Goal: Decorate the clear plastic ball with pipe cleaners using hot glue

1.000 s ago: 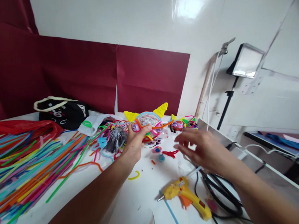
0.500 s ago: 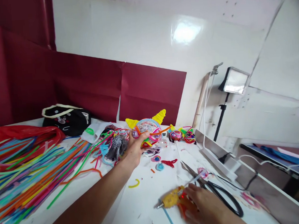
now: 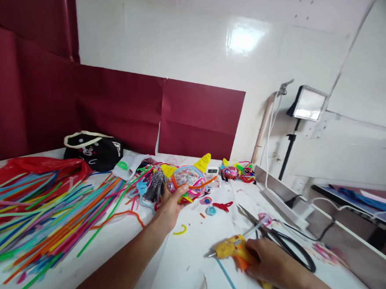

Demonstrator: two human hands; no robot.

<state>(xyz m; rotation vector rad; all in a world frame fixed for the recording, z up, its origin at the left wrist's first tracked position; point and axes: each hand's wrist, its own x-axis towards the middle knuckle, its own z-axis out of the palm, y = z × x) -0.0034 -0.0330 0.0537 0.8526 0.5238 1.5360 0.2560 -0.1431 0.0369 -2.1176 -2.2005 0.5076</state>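
Note:
My left hand (image 3: 169, 205) grips a round craft figure (image 3: 187, 176) by its lower left side, thumb on the front. The figure has a clear middle, two yellow horns and pipe-cleaner trim, with an orange pipe cleaner sticking out to the right. At the lower right my right hand (image 3: 270, 260) is wrapped around a yellow hot glue gun (image 3: 232, 247), whose metal nozzle points left and whose glue stick juts from the back. Black-handled scissors (image 3: 287, 243) lie just beyond that hand. A light blue pipe cleaner (image 3: 228, 276) runs beneath the gun.
Many coloured pipe cleaners (image 3: 62, 215) spread over the left side by a red plastic bag (image 3: 65, 164). Small coiled pieces (image 3: 211, 210) lie mid-table. Two finished-looking figures (image 3: 237, 172) stand at the back. A power strip (image 3: 285, 213) and cables edge the right.
My left hand has lowered the figure slightly toward the table. My right hand has closed around the glue gun's handle, and the gun has shifted slightly. The view has turned a little left.

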